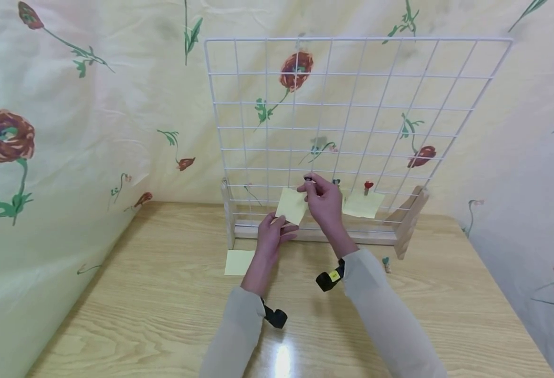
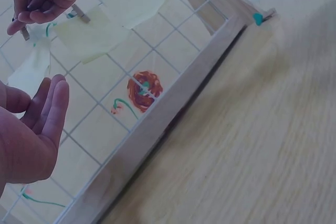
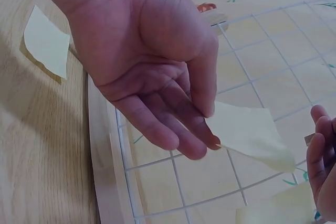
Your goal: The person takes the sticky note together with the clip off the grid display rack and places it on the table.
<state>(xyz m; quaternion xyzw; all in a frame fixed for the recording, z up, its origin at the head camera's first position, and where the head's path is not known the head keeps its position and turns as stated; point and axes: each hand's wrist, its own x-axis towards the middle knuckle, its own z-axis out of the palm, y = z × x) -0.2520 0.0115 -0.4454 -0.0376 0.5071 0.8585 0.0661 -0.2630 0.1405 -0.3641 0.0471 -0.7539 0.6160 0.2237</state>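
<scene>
A white wire grid (image 1: 399,73) stands in a wooden base (image 1: 305,233) at the back of the table. My left hand (image 1: 283,223) pinches the lower corner of a yellow sticky note (image 1: 292,206) held against the grid. In the right wrist view, thumb and fingers of the left hand (image 3: 210,129) close on the sticky note (image 3: 252,135). My right hand (image 1: 309,185) pinches a small clothespin (image 1: 308,179) at the note's top edge. The left wrist view shows the right hand (image 2: 26,19) curled round the clothespin (image 2: 23,31), above the left hand (image 2: 50,85).
Two more notes hang on the grid from small clothespins, one (image 2: 92,38) beside my right hand and one (image 1: 363,203) under a red-heart clip (image 1: 368,185). A loose note (image 1: 239,261) lies left of the base. A teal-heart clothespin (image 1: 387,264) lies by the stand's right foot.
</scene>
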